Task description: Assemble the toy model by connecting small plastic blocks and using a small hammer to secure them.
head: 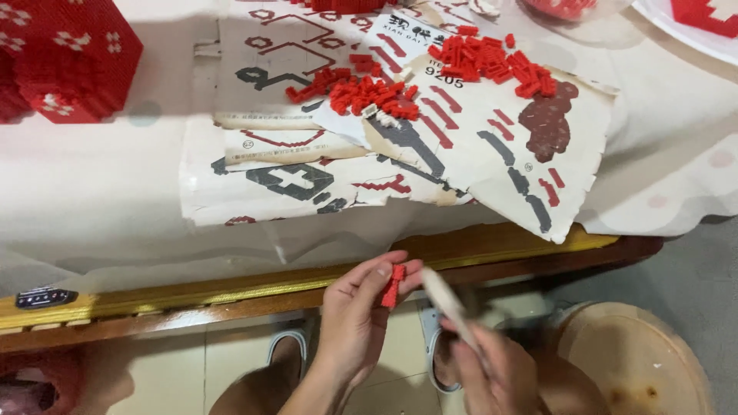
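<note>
You are pinching a small red brick piece (393, 286) between the thumb and fingers of your left hand (357, 315), holding it below the table's wooden edge (231, 296). Your right hand (492, 369), blurred, is gripping a pale flat tool (446, 303) whose tip is sitting just beside the piece. Above, on the cloth-covered table, 2 heaps of loose red bricks (369, 92) are lying on torn printed instruction sheets (307, 177), and a finished red block model (65, 58) is standing at the far left.
</note>
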